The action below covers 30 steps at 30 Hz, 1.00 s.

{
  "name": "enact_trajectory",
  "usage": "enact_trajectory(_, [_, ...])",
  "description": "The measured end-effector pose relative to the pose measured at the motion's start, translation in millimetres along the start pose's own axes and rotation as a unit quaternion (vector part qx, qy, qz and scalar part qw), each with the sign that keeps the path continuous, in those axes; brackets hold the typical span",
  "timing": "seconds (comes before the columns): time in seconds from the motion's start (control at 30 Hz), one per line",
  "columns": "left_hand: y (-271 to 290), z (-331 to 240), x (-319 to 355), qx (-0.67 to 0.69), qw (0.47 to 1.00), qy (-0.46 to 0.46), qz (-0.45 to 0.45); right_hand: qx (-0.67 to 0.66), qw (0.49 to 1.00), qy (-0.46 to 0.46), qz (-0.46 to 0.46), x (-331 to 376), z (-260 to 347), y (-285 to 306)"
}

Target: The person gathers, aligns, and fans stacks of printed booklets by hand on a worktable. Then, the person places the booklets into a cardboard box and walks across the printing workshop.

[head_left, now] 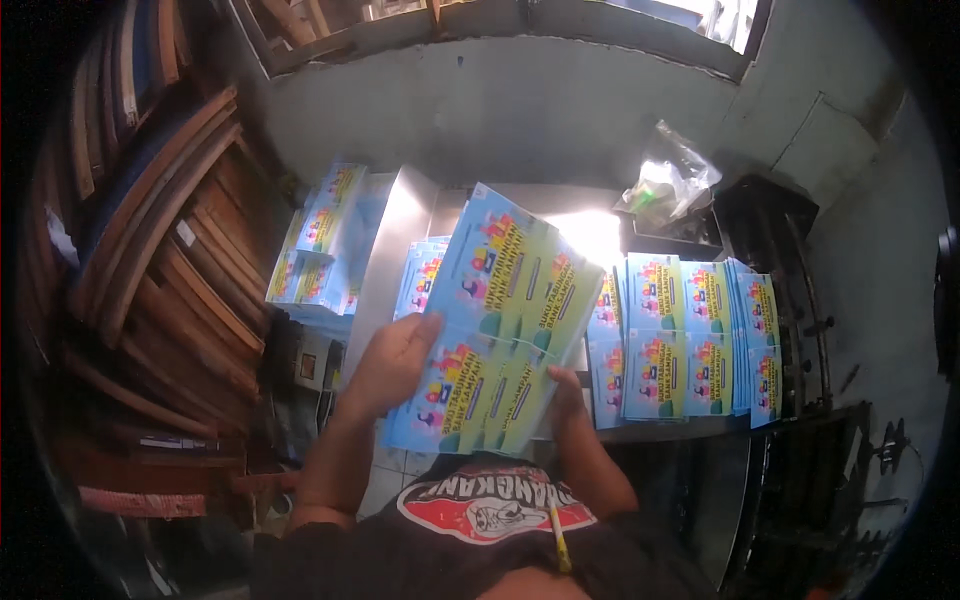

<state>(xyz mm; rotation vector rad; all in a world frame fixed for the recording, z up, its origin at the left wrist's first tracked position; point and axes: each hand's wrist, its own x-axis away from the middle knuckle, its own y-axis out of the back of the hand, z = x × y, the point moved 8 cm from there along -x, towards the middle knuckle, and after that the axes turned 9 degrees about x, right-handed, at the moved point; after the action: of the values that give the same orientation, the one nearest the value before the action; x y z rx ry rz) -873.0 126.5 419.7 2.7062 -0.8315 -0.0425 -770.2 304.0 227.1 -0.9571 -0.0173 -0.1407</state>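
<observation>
Between my two hands I hold a stack of printed sheets (pixel 500 290), light blue and green with colourful cartoon figures, several sheets fanned apart toward the right. My left hand (pixel 398 362) is closed on the stack's left edge, thumb on top. My right hand (pixel 566 398) grips its lower right edge, thumb on the front, other fingers hidden beneath. The stack is tilted above the table's front edge. Behind it, partly covered, lie more matching sheets (pixel 418 275) on the table. Right of my hands stand further piles of the same sheets (pixel 655 335).
Another pile of sheets (pixel 318 250) lies at the left, beside a pale upright panel (pixel 395 235). A clear plastic bag (pixel 672 185) rests on a dark box (pixel 680 235) at the back right. Wooden frames (pixel 170 210) lean along the left. Dark metal equipment (pixel 800 500) stands at the right.
</observation>
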Motion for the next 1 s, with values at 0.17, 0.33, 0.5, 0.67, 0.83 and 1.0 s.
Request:
enact_trajectory(0.17, [10, 17, -8, 0.165, 0.985, 0.056, 0.009, -0.036, 0.998, -0.057, 0.021, 0, -12, -3])
enact_trajectory(0.33, [53, 57, -26, 0.241, 0.964, 0.097, -0.061, -0.054, 0.995, -0.072, 0.035, -1, -17, 2])
enact_trajectory(0.5, [69, 156, -39, 0.084, 0.986, 0.136, -0.051, 0.017, 1.000, -0.011, 0.012, 10, 14, -1])
enact_trajectory(0.67, [34, 165, -43, -0.257, 0.956, 0.054, -0.133, 0.002, 0.999, -0.039, -0.036, 7, 12, 19])
enact_trajectory(0.83, [6, 153, -36, -0.471, 0.863, -0.050, -0.177, 0.015, 0.999, -0.049, -0.017, 9, 14, 0])
enact_trajectory(1.0, [-42, 101, -32, 0.017, 0.998, -0.057, 0.037, 0.056, 0.997, -0.046, -0.025, 9, 12, -6])
